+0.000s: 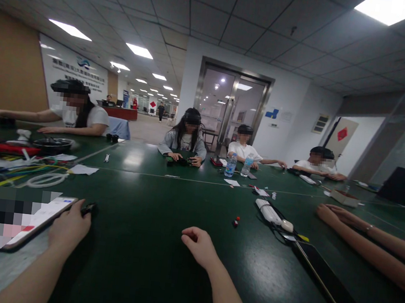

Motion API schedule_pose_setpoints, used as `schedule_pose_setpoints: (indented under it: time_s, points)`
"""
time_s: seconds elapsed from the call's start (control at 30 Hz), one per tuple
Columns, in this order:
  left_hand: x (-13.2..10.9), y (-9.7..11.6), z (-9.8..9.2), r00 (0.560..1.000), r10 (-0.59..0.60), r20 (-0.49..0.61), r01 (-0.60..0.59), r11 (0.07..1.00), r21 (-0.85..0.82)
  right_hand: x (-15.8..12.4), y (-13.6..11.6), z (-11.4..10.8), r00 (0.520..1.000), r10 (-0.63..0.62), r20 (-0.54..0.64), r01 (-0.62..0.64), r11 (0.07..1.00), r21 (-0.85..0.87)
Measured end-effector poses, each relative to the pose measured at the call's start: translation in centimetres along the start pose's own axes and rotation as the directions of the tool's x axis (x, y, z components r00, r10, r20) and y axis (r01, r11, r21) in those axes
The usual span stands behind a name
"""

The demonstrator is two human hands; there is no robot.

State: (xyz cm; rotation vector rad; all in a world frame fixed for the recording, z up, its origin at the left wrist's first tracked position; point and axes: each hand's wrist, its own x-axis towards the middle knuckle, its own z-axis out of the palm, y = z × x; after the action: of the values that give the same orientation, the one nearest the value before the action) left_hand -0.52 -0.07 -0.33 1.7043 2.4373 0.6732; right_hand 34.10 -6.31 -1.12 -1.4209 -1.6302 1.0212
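My left hand (71, 227) rests by the upper right corner of a phone or tablet with a lit screen (41, 221), partly blurred out. Between its thumb and index finger sits a small black object (89, 208) whose kind I cannot make out. My right hand (201, 248) lies on the dark green table (133, 260), its fingers loosely curled in and the thumb close to the index finger. Nothing shows in it. To its right, a short way off, stands a tiny red and dark figure-like piece (236, 221).
A dark phone (328, 278) and a white power strip (268, 211) lie at the right, near another person's forearms (370, 241). Cables (45, 181) clutter the left. Two water bottles (230, 165) stand at the far side, where several people sit.
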Motion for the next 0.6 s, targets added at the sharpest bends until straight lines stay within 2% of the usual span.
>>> schedule_pose_setpoints:
  time_s: [0.07,0.1,0.13,0.2,0.27,0.33,0.37,0.5,0.6]
  points:
    - [-0.8,1.4,0.8,0.998,0.052,0.030,-0.052,0.999,-0.016,0.1,0.0,0.1,1.000,-0.015,0.001,0.015,1.000,-0.002]
    - [-1.5,2.4,1.3,0.992,0.115,0.058,-0.112,0.993,-0.044,0.1,0.0,0.2,1.000,-0.019,-0.002,0.019,1.000,-0.005]
    - [-2.2,3.4,2.0,0.968,0.230,0.103,-0.218,0.969,-0.115,0.0,0.0,0.3,1.000,-0.018,-0.006,0.018,1.000,-0.010]
    - [-4.1,5.7,3.1,0.855,0.472,0.214,-0.389,0.857,-0.338,-0.1,-0.3,0.3,1.000,-0.016,-0.019,0.015,0.999,-0.032]
    - [-6.1,7.7,3.8,0.704,0.643,0.302,-0.452,0.733,-0.508,-0.3,-0.6,0.3,0.999,-0.041,-0.012,0.040,0.996,-0.075]
    - [-7.6,9.0,3.9,0.603,0.718,0.348,-0.449,0.666,-0.596,-0.5,-1.0,0.4,0.995,-0.094,0.037,0.098,0.988,-0.120]
    - [-8.1,9.3,3.8,0.572,0.733,0.369,-0.439,0.653,-0.617,-0.6,-1.2,0.5,0.990,-0.121,0.069,0.130,0.982,-0.139]
    - [-8.7,9.4,3.0,0.519,0.742,0.424,-0.398,0.649,-0.648,-0.7,-1.5,1.1,0.972,-0.169,0.163,0.199,0.961,-0.192]
    - [-8.6,9.3,2.7,0.502,0.749,0.431,-0.382,0.640,-0.667,-0.7,-1.5,1.5,0.969,-0.182,0.164,0.215,0.954,-0.210]
